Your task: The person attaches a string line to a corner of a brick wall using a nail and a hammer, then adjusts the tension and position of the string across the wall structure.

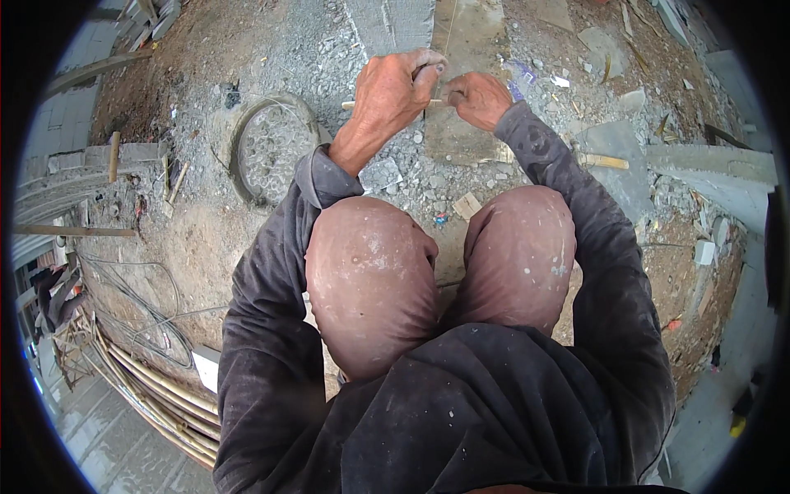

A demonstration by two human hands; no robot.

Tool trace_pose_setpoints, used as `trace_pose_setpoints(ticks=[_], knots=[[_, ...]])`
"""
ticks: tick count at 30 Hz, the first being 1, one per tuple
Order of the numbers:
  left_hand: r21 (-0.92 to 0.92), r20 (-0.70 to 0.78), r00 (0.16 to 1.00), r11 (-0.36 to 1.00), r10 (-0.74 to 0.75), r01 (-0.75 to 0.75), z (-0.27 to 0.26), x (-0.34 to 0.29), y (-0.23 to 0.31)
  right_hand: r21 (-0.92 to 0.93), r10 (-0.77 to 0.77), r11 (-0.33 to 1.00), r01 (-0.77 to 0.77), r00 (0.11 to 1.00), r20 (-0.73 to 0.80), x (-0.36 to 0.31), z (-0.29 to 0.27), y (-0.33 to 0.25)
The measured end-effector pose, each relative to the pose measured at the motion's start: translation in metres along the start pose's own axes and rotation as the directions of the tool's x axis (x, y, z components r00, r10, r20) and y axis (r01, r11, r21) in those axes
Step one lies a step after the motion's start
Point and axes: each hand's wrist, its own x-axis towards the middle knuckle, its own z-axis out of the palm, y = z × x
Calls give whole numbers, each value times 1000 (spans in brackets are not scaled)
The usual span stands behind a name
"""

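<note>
Both my hands are raised close together beyond my knees, over the rubble ground. My left hand [393, 92] is closed, thumb and forefinger pinched at a thin string [450, 31] that runs away toward the far edge. Just to its right, my right hand [480, 99] is closed too, its fingertips curled inward; what they pinch is too small to make out. A thin wooden stick [349, 104] lies crosswise behind my left hand, its other end showing between the hands. Below them are a grey board [465, 136] and a smoother grey slab [393, 25].
A round basin [234, 156] of wet grey mix stands to the left. Bamboo poles [156, 387] and loose cable [169, 317] lie at the lower left. Block walls [716, 165] edge the right side. A wood offcut [467, 206] lies near my knees [374, 280].
</note>
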Motion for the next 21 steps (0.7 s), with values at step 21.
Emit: trace_pose_setpoints(ticks=[21], knots=[[-618,622,571,112,-535,778,51,-40,-21,213,136,974,-72,944,-301,-4,32,-3]])
